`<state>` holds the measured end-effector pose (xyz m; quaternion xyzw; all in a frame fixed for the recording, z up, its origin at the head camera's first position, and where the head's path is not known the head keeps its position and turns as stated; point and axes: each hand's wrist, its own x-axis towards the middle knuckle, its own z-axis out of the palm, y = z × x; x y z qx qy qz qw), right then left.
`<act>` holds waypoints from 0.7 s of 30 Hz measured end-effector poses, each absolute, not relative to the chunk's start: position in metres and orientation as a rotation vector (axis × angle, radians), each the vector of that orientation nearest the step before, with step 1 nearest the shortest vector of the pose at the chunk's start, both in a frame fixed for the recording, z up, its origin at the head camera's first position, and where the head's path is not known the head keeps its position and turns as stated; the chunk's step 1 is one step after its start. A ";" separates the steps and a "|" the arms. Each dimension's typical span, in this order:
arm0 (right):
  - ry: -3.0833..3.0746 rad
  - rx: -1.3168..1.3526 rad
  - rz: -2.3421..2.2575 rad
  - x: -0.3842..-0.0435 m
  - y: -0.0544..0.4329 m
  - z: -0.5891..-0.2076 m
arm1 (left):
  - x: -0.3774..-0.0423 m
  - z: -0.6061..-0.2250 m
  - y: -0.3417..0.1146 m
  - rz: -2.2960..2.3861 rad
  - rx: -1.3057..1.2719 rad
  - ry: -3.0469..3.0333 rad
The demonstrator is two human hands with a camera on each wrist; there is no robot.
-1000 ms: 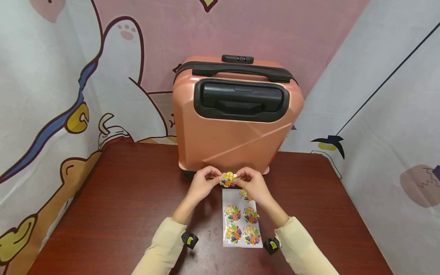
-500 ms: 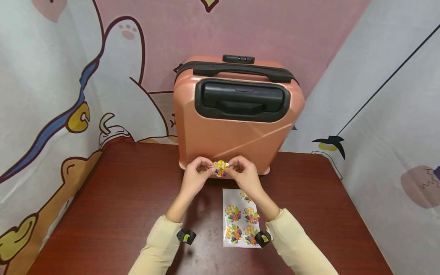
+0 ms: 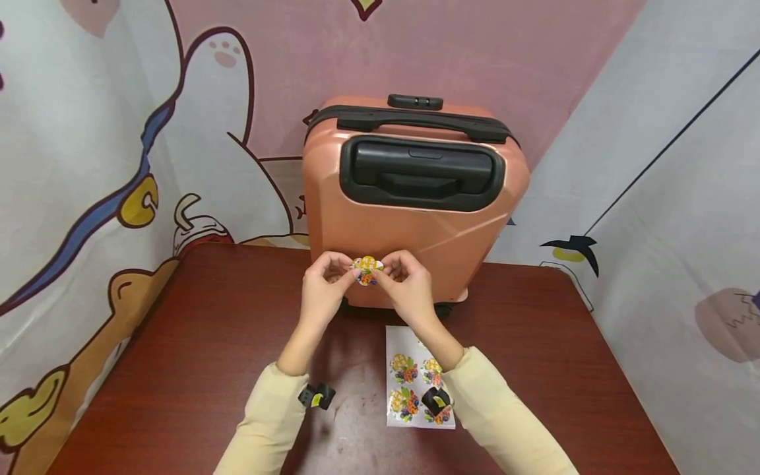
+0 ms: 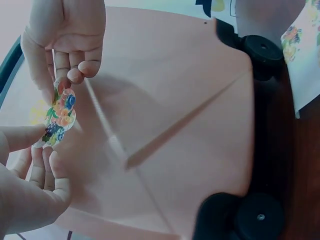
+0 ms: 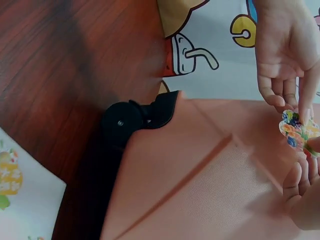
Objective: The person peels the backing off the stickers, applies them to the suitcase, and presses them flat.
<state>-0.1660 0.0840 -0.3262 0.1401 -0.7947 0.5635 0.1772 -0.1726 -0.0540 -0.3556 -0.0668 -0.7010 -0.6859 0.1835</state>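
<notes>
1. The left hand (image 3: 319, 292) pinches the left edge of a fruit-printed sticker (image 3: 367, 270) between thumb and fingers, a narrow grip.
2. The right hand (image 3: 412, 290) pinches the same sticker at its right edge, also narrowly, so both hands hold it between them.
3. The sticker is raised off the table (image 3: 237, 343), just on the near side of the lower face of a pink suitcase (image 3: 410, 231); whether they touch, I cannot tell.
4. The suitcase stands upright toward the far side, its black handle (image 3: 423, 165) near the top.
5. Nearer, below the right forearm, a white sheet (image 3: 404, 336) bearing more stickers lies on the table, partly hidden.
</notes>
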 end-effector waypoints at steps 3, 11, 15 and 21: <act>-2.225 0.374 1.596 -0.176 0.081 -0.336 | -0.165 -0.339 -0.054 -1.899 -0.168 -1.975; -2.119 0.339 1.585 -0.190 0.071 -0.354 | -0.164 -0.334 -0.053 -1.722 -0.200 -1.913; -2.086 0.332 1.555 -0.190 0.065 -0.355 | -0.166 -0.337 -0.053 -1.668 -0.204 -1.879; -2.031 0.327 1.492 -0.193 0.056 -0.361 | -0.170 -0.341 -0.054 -1.641 -0.173 -1.854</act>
